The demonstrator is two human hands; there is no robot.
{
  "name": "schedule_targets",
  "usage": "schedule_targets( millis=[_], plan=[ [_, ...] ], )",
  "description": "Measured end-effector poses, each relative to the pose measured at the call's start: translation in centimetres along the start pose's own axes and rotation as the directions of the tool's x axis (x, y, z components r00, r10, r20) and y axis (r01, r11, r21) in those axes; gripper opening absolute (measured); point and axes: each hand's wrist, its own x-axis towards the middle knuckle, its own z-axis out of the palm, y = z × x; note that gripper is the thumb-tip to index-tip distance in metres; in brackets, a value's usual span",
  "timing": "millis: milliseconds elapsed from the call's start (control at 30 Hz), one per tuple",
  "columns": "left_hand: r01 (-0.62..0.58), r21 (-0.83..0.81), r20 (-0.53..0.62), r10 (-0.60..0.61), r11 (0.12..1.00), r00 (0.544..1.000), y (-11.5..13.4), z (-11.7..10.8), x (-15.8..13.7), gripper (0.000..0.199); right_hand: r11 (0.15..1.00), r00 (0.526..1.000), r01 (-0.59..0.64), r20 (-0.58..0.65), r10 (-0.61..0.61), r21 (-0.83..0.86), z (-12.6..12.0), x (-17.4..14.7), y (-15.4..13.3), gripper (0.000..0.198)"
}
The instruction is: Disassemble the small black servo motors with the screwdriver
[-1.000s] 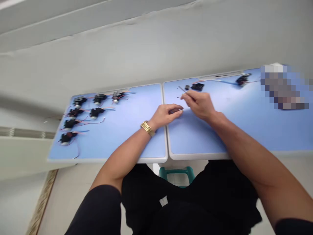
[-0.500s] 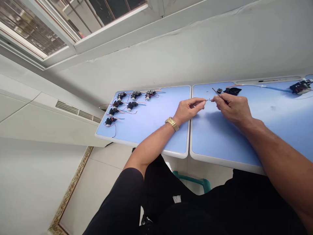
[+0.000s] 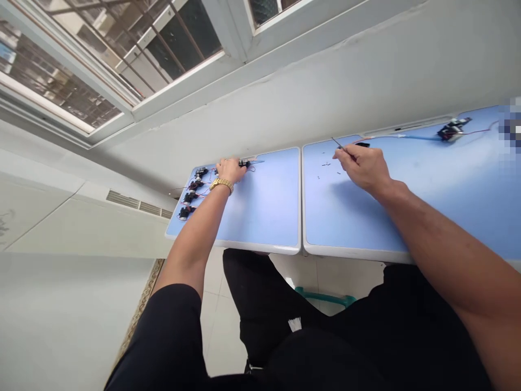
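Left arm [image 3: 191,244] was well out, reaching forward over the left section of the bench [image 3: 264,212], sleeve at lower left, elbow only slightly bent. Left hand [image 3: 230,169] was back-of-hand up near the far edge, fingers toward the wall [image 3: 325,92], thumb out to the right. It covered part of the row of black assemblies; thumb right by the end assembly [image 3: 244,163], which had a blue lead running off to the right. Grip there: can't tell, fingertips were hidden behind the hand. Gold watch [image 3: 222,185] sat on that wrist.

Right forearm [image 3: 443,233] came in diagonally from lower right, over the right section. Right hand [image 3: 363,165] was half curled, thumb and index pinched narrow on a thin tool [image 3: 337,143], tip angled up-left toward the wall. Couldn't tell if the hand touched the bench; shadow fell below and left of it.

Small dark bits [image 3: 326,164] lay just left of the right hand. Black part [image 3: 362,144] sat right behind it, partly hidden. Wired unit [image 3: 451,130] stood well apart to the right, near the far edge, on a blue cable [image 3: 419,137]. Four more assemblies [image 3: 190,197] showed down the left edge, thin wires trailing.
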Motion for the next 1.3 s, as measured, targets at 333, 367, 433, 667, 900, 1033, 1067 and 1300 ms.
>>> schedule_targets(
  millis=[333, 367, 433, 667, 900, 1033, 1067, 1300],
  plan=[
    [-0.087, -0.045, -0.095, 0.082, 0.995, 0.992, 2.1, 2.0, 0.6, 0.047, 0.998, 0.946, -0.045, -0.318, 0.058, 0.047, -3.5, 1.2, 0.9, 0.054],
    [-0.104, -0.069, -0.099, 0.097, 0.992, 0.990, 2.1, 2.0, 0.6, 0.045, 0.998, 0.941, -0.052, -0.332, 0.061, 0.037, -3.8, 1.3, 0.8, 0.056],
    [-0.138, -0.122, -0.100, 0.126, 0.983, 0.987, 2.1, 1.9, 0.4, 0.041, 0.997, 0.932, -0.071, -0.356, 0.070, 0.012, -4.2, 1.4, 0.6, 0.061],
    [-0.314, -0.709, -0.336, 0.089, 0.632, 0.938, 5.2, 0.8, -1.0, 0.032, 0.996, 0.919, -0.087, -0.384, 0.087, 0.017, -4.4, 1.3, 0.3, 0.056],
    [-0.164, -0.958, -0.216, 0.221, -0.234, 0.951, 13.3, 1.5, -3.6, 0.043, 0.994, 0.917, -0.111, -0.383, 0.107, 0.014, -4.0, 1.2, 0.5, 0.050],
    [-0.080, -0.951, -0.173, 0.299, -0.298, 0.938, 14.4, 3.2, -5.0, 0.044, 0.992, 0.929, -0.128, -0.354, 0.112, -0.022, -3.9, 1.2, 0.5, 0.057],
    [-0.064, -0.951, -0.160, 0.306, -0.301, 0.938, 14.3, 3.6, -5.2, 0.045, 0.993, 0.931, -0.117, -0.350, 0.103, -0.019, -3.9, 1.1, 0.4, 0.058],
    [0.006, -0.952, -0.101, 0.334, -0.304, 0.937, 13.6, 5.8, -5.7, 0.042, 0.984, 0.958, -0.159, -0.255, 0.134, -0.080, -3.8, 1.0, 1.2, 0.049]
  ],
)
